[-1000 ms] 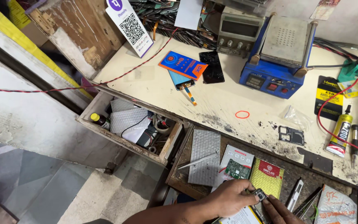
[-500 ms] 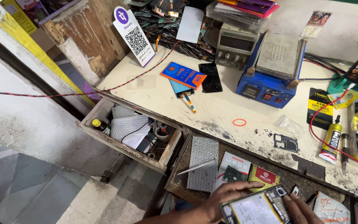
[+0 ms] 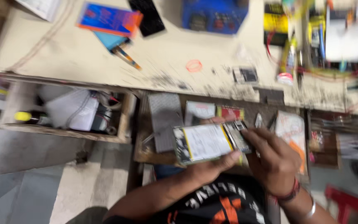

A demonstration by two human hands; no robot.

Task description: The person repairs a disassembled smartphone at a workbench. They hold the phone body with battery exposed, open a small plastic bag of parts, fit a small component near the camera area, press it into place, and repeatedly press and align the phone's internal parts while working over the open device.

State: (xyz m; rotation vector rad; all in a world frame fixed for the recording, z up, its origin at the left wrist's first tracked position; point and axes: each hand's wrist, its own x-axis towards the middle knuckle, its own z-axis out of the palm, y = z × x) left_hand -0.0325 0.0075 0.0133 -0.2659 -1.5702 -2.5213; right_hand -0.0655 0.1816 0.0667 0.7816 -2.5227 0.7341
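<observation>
The view is blurred. Both hands hold a flat opened phone (image 3: 206, 143) with its back off, showing a white battery with a yellow edge. It sits level above an open drawer (image 3: 164, 116) in front of the bench. My left hand (image 3: 212, 168) grips it from below, thumb on the near edge. My right hand (image 3: 272, 159), with a red thread and a metal bangle at the wrist, has its fingers on the phone's right end.
The worn cream workbench (image 3: 166, 62) carries a blue machine (image 3: 214, 16), a black phone (image 3: 147, 16), a blue and orange card (image 3: 108, 18), an orange ring (image 3: 194, 65), a small square part (image 3: 247, 75) and tubes (image 3: 286, 62). A second open drawer (image 3: 67, 112) lies left.
The hands lifted the opened phone out of the drawer and turned it level between them. The camera dropped and moved closer to the bench and drawers.
</observation>
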